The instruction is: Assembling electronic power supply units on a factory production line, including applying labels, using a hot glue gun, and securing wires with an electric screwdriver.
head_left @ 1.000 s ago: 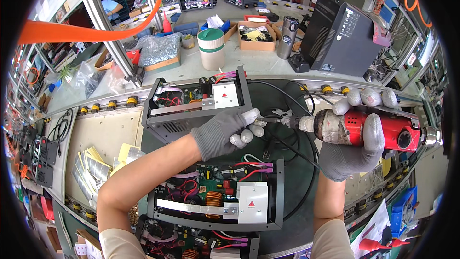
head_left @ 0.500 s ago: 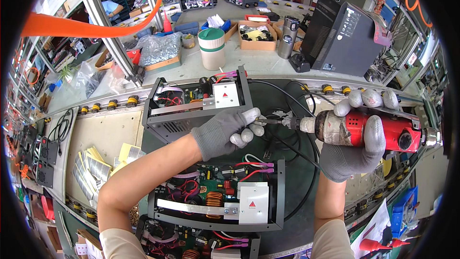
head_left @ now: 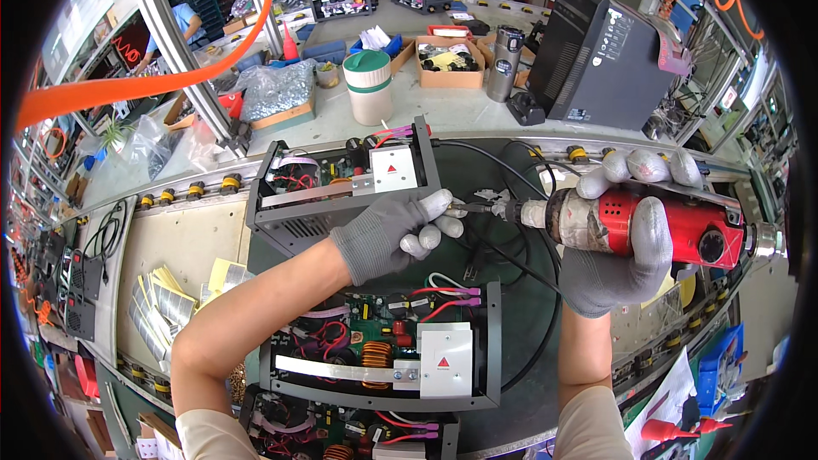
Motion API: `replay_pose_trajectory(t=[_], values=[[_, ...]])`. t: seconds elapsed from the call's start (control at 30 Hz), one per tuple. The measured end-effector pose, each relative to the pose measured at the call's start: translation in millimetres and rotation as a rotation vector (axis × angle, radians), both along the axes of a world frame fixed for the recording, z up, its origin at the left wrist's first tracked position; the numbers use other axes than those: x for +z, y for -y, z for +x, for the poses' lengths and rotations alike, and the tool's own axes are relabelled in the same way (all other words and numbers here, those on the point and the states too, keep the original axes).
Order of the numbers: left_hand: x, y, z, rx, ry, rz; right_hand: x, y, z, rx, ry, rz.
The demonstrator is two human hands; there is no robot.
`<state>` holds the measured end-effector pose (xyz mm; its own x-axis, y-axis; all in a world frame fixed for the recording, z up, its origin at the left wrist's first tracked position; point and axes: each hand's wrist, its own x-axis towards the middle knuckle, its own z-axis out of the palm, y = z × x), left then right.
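My right hand (head_left: 626, 264), in a grey glove with silvery fingers, wraps round a red power screwdriver (head_left: 673, 223) held level, its bit (head_left: 481, 207) pointing left. At the bit's tip, my left hand (head_left: 396, 234), gloved alike, pinches with thumb and fingers; what small piece lies between them is too hidden to name. Just behind that hand stands an open dark metal housing (head_left: 298, 228) with a circuit board, wires and a white plate. Nearer to me lies a second open housing (head_left: 490, 349) with a copper coil and pink-sleeved wires.
A third open unit (head_left: 341, 443) sits at the lower edge. Black cables (head_left: 545, 341) loop under the screwdriver. Yellow-edged label sheets (head_left: 166, 302) lie at left. Beyond the roller rail stand a green-lidded cup (head_left: 368, 98), a parts box (head_left: 447, 77) and a black computer tower (head_left: 588, 64). An orange hose (head_left: 145, 85) hangs upper left.
The whole view has shifted slightly, so things appear a little further left. Both hands keep their hold, with the bit still at the left fingertips.
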<state>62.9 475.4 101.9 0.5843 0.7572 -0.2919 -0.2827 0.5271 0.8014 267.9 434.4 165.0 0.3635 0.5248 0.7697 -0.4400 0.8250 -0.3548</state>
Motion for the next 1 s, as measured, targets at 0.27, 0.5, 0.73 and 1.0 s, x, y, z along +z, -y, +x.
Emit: replay_pose_trajectory(t=[0.27, 0.5, 0.73, 1.0], values=[[0.8, 4.7, 2.0, 0.037, -0.202, 0.174, -3.0, -0.9, -0.9, 0.009, 0.118, -0.036], [1.6, 2.7, -11.8, -0.303, -1.013, 0.824, 3.0, -2.8, 35.2, 0.133, 0.161, -0.205], [-1.9, -6.1, -9.0, -0.711, -1.238, 0.773, -11.0, -11.6, 43.5, 0.029, 0.215, -0.334], [-21.9, -3.5, -5.9, -0.621, -1.096, 0.927, -17.6, -12.3, 40.0, -0.065, 0.309, -0.358]])
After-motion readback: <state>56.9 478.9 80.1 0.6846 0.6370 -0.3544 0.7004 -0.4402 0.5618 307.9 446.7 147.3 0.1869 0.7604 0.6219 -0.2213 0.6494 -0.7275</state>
